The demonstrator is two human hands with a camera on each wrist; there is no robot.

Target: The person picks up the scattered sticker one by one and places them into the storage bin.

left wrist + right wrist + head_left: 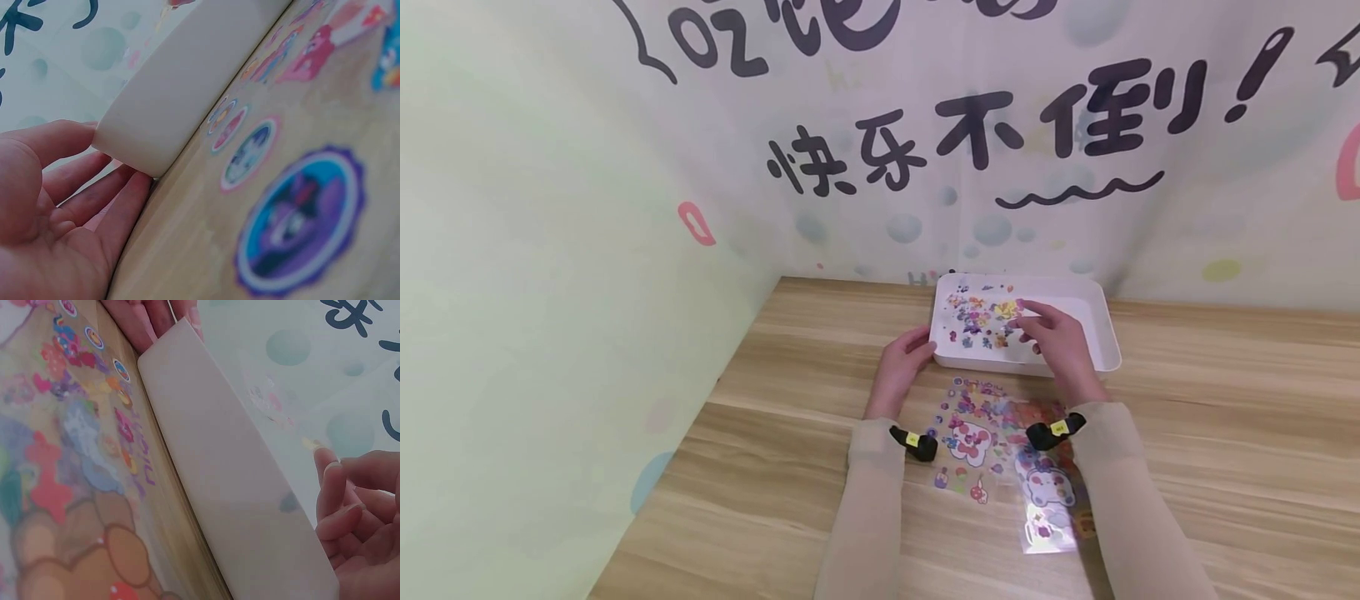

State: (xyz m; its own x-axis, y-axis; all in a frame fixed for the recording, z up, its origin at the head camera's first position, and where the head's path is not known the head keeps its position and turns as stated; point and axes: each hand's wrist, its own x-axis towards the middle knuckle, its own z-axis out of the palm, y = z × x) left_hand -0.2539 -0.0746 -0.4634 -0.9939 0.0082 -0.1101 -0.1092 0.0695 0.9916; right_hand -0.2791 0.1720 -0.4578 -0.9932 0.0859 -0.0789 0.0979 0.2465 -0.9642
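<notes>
A shallow white tray (pixel 1024 364) stands at the back of the table. My left hand (pixel 904 367) grips its near left corner, thumb at the front and fingers along the left side; the left wrist view shows these fingertips against the tray's outer wall (pixel 169 94). Over the tray, my right hand (pixel 1063 343) pinches a clear sticker sheet (pixel 976 318) by its right edge, between thumb and forefinger. The sheet bears small colourful cartoon figures. In the right wrist view part of the sheet (pixel 272 403) shows above the tray rim, near the fingertips.
Two clear sticker sheets lie on the wooden table before the tray: one with a white bear figure (pixel 972 443), another, glossy, with a bear outline (pixel 1048 490), partly under the right forearm. A printed wall cloth (pixel 880 242) hangs right behind the tray.
</notes>
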